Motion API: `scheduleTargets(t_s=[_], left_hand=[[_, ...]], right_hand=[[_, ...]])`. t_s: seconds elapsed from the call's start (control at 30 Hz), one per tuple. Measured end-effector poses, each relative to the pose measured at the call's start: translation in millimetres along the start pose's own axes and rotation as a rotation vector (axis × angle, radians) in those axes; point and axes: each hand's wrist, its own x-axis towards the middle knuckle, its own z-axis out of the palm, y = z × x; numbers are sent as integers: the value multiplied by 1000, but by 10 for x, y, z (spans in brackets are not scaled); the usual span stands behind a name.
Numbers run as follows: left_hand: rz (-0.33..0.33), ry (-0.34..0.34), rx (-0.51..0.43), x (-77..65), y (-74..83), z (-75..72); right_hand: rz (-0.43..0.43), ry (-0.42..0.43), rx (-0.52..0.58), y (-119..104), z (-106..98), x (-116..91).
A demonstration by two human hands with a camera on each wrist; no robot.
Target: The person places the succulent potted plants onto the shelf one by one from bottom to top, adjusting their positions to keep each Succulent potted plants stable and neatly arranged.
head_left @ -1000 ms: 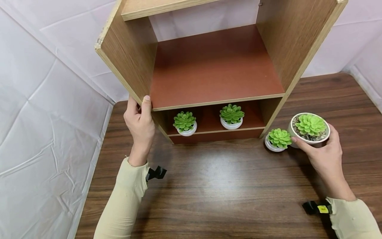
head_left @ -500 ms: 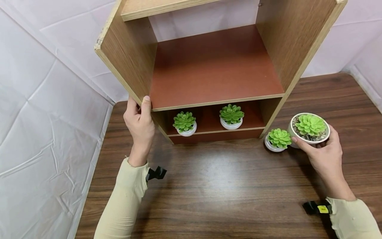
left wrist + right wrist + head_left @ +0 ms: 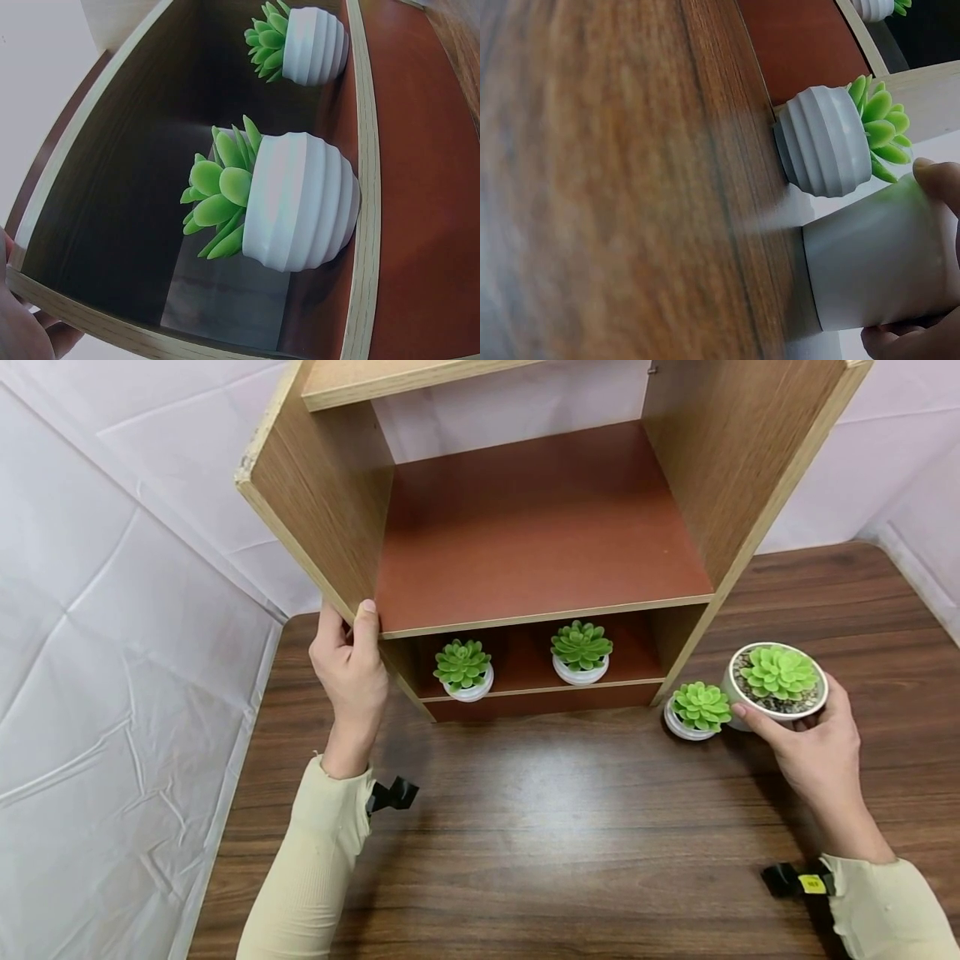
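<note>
My left hand (image 3: 349, 670) grips the left side panel of a wooden shelf unit (image 3: 543, 539), thumb on its front edge. On the lower shelf sit two small green succulents in white ribbed pots: a left succulent (image 3: 463, 669) and a right succulent (image 3: 581, 652). In the left wrist view the nearer ribbed pot (image 3: 300, 202) stands close to the shelf's front edge. At the right, my right hand (image 3: 817, 752) holds a larger potted succulent (image 3: 780, 681) by its smooth pale pot, thumb at the near side. A third small succulent (image 3: 699, 710) stands right beside it.
The shelf unit stands on a dark wood table (image 3: 555, 835). A pale sheet wall (image 3: 112, 635) runs along the left and behind. The unit's middle shelf (image 3: 540, 535) has a red-brown surface. A black strap (image 3: 393, 794) hangs at the left cuff.
</note>
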Motion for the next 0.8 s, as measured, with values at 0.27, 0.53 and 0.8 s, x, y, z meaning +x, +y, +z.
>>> scheduleTargets(t_s=[0.27,0.53,0.8], left_hand=[[6,-2,-2,3,-2,-2],[2,-5,6,5,6,6],[-8,3,11,4,12,6]], right_hand=[[3,1,-28,37,-11,17],[17,-1,-22,1,-20,-4],[4,-14,-6,62,-35,22]])
